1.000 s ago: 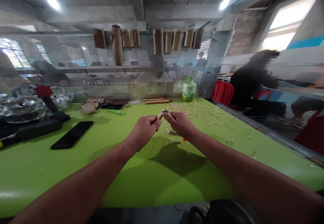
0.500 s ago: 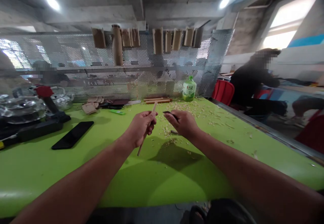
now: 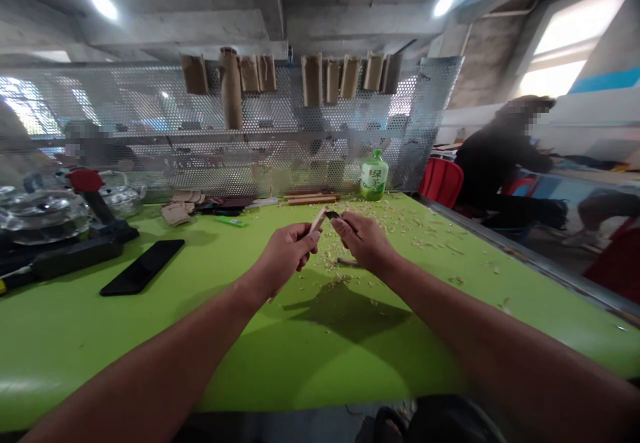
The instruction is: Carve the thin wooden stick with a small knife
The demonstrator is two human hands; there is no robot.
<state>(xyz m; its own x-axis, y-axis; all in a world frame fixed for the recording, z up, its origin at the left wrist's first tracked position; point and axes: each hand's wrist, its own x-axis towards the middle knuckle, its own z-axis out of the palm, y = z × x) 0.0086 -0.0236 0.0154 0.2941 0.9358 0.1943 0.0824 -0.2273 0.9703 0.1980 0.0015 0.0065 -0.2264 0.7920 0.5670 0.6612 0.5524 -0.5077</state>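
Observation:
Closed round a thin pale wooden stick (image 3: 318,219), my left hand (image 3: 293,249) is above the middle of the green table (image 3: 240,356). The stick's upper end points up and to the right. My right hand (image 3: 364,237) grips a small knife (image 3: 332,215), its dark blade at the stick's upper end; whether they touch is hard to tell. My fingers hide the knife's handle. Pale wood shavings (image 3: 340,276) lie scattered beneath and beyond both hands. A short grey rod (image 3: 347,262) rests on the table by my right hand.
A black phone (image 3: 143,268) lies at the left, near a power tool (image 3: 80,253) and glass pots (image 3: 43,217). Leather pieces (image 3: 177,211), wooden strips (image 3: 311,199) and a green bottle (image 3: 373,177) line the back. A person (image 3: 500,149) sits beyond the right edge.
My left hand has moved right and tilted the stick further to the right. The knife and stick are now close together, with the blade at the stick's tip.

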